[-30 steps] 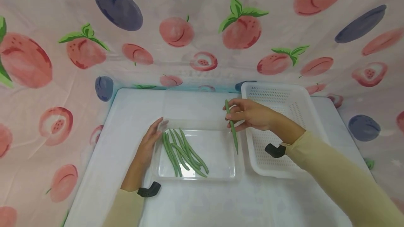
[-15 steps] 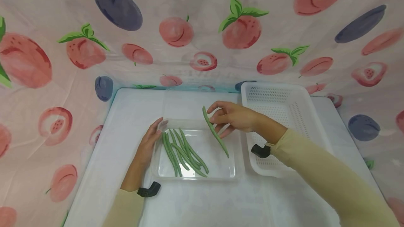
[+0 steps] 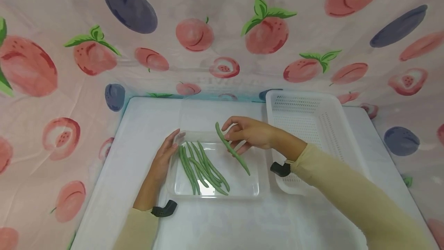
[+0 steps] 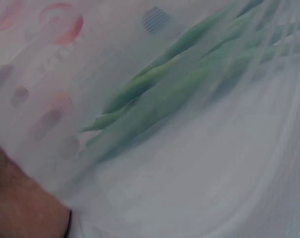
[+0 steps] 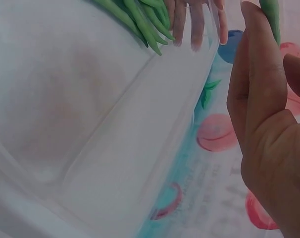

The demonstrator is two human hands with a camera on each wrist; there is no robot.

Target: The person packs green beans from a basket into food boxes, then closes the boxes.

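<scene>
green bean (image 3: pixel 231 148) pinched by right hand (image 3: pixel 250 133) over clear tray (image 3: pixel 252 188), left hand (image 3: pixel 163 159) steadying

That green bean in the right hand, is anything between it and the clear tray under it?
Nothing visible is. The right hand pinches the green bean above the clear tray, over its bare right half. The other beans lie on the tray's left side, beside the left hand on its rim.

White table (image 3: pixel 138 126), clear tray (image 3: pixel 243 188) at centre, white perforated basket (image 3: pixel 333 126) just right
</scene>
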